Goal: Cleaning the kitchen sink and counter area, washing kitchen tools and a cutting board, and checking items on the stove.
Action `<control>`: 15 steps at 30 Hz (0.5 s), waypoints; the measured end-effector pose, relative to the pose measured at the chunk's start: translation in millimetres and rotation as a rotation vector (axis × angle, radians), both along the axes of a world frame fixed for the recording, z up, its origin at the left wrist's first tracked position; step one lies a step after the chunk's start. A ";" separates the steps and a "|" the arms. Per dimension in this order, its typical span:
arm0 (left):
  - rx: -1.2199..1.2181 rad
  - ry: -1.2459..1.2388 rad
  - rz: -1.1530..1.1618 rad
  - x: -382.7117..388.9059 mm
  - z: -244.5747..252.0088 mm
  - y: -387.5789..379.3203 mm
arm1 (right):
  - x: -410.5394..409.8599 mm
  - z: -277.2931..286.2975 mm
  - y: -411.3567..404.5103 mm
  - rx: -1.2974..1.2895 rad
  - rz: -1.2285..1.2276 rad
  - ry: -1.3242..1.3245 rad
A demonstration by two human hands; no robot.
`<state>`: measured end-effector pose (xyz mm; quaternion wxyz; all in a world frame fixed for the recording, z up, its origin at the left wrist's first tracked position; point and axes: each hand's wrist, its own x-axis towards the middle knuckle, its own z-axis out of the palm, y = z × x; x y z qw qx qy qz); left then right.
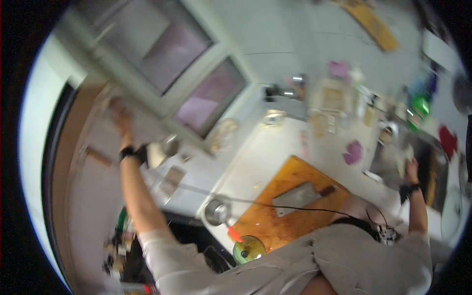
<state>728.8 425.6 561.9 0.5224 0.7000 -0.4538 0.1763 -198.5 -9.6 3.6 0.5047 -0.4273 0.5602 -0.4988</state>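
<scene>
At the upper left, my left hand [121, 115] is stretched out near a brown frame beside the window; it is blurred, so its fingers cannot be read. On the far right my right hand [412, 169] reaches over the sink [379, 162], close to a pale, blurred item [402, 164] that it may be touching. Between my arms an orange-brown wooden cutting board [258, 217] lies on the white counter, with a cleaver [297, 197] flat on it. A small metal saucepan [217, 212] with a red handle stands left of the board, beside a green-rimmed glass lid [249, 250].
A green bottle [419, 108] stands behind the sink. Pink cloth-like pieces [353, 152] and small containers [332, 97] sit along the back counter. A dark cable [258, 202] crosses in front of me. A window [210, 96] is at the upper left.
</scene>
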 end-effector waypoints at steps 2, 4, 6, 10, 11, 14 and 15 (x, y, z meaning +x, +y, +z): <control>0.036 -0.033 0.025 9.5 5.4 4.1 | -2.1 7.2 1.8 0.007 -0.009 0.064; 0.081 -0.038 0.102 27.1 1.1 24.9 | 13.3 14.5 2.0 0.068 -0.001 0.105; 0.099 -0.065 0.193 39.9 -9.0 14.3 | -16.2 -5.5 -19.2 0.059 0.006 -0.049; -0.011 -0.444 0.471 -33.0 -29.5 -40.2 | -12.3 30.7 -4.1 0.162 -0.170 -0.002; -0.070 -0.410 0.352 -83.3 -34.4 -58.2 | -12.7 32.8 -8.0 0.224 -0.174 -0.023; 0.251 -0.137 -0.180 -252.6 -114.9 -156.2 | -22.4 17.3 -26.5 0.270 -0.048 -0.055; 0.402 -0.051 -0.335 -329.9 -174.4 -208.7 | -42.1 12.9 -29.1 0.255 -0.081 -0.052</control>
